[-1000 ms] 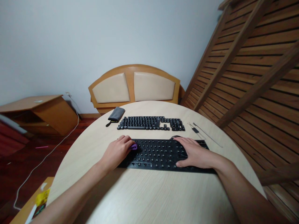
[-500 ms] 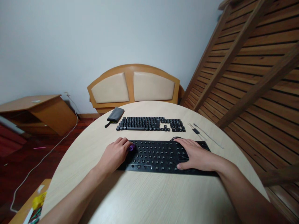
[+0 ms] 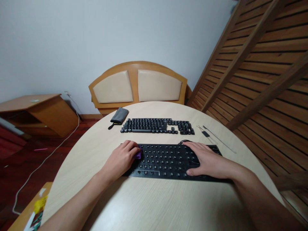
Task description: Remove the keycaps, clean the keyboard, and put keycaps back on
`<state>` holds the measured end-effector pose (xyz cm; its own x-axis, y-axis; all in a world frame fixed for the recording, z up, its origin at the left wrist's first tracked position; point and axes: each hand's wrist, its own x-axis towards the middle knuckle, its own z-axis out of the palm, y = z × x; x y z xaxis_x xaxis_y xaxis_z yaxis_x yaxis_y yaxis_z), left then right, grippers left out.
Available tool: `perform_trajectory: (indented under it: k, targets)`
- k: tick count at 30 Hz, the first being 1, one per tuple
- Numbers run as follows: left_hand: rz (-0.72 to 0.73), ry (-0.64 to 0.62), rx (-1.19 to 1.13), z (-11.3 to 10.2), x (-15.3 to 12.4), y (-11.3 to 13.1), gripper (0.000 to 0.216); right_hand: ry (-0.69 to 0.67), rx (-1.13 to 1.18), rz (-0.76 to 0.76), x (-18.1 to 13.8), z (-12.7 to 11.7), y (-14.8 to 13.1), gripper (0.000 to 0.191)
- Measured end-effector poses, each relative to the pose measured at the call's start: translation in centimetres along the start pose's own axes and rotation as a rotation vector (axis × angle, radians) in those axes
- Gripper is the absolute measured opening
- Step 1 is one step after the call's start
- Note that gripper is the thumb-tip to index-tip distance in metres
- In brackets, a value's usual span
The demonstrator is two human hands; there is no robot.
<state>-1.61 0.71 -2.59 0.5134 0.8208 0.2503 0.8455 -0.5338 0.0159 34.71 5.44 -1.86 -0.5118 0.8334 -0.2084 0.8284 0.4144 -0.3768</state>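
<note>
A black keyboard base [image 3: 163,162] with its keycaps off lies across the near half of the table. At its left end my left hand [image 3: 126,155] is closed round a small purple cloth [image 3: 138,154], pressed to the base. Most of the cloth is hidden under the fingers. My right hand [image 3: 204,160] spans the right part of the base, thumb on the near side and fingers over the far edge, gripping it. Behind the base, loose black keycaps [image 3: 146,125] are laid out in keyboard order.
A grey pouch [image 3: 119,115] lies at the far left of the round pale table [image 3: 154,205]. A thin rod [image 3: 218,138] and a wire tool with a dark handle [image 3: 205,133] lie at the right. A wooden headboard [image 3: 135,83] stands behind; a slatted wooden panel [image 3: 260,70] leans at the right.
The view has shifted slightly. My left hand and the purple cloth have moved a little over the left end of the base, and more of the cloth shows. My right hand keeps its place.
</note>
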Motion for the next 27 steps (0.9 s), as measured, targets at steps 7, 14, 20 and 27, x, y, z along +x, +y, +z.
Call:
perform_trajectory:
  k: [7, 14, 20, 27]
  targets:
    - [-0.016, 0.002, -0.075, -1.2, -0.5, 0.9, 0.031, 0.008, 0.001, -0.003, -0.1, 0.0, 0.0, 0.107]
    - [-0.004, 0.005, -0.119, -0.7, -0.7, 0.5, 0.028, 0.025, 0.008, -0.024, -0.1, 0.0, 0.1, 0.106]
    - [0.05, -0.005, -0.199, -0.9, -0.9, 0.0, 0.021, 0.004, -0.001, -0.006, -0.1, -0.1, -0.1, 0.107]
    - [-0.082, 0.218, -0.163, -0.7, -1.0, -1.4, 0.022, 0.024, 0.008, -0.026, 0.0, 0.0, 0.1, 0.107]
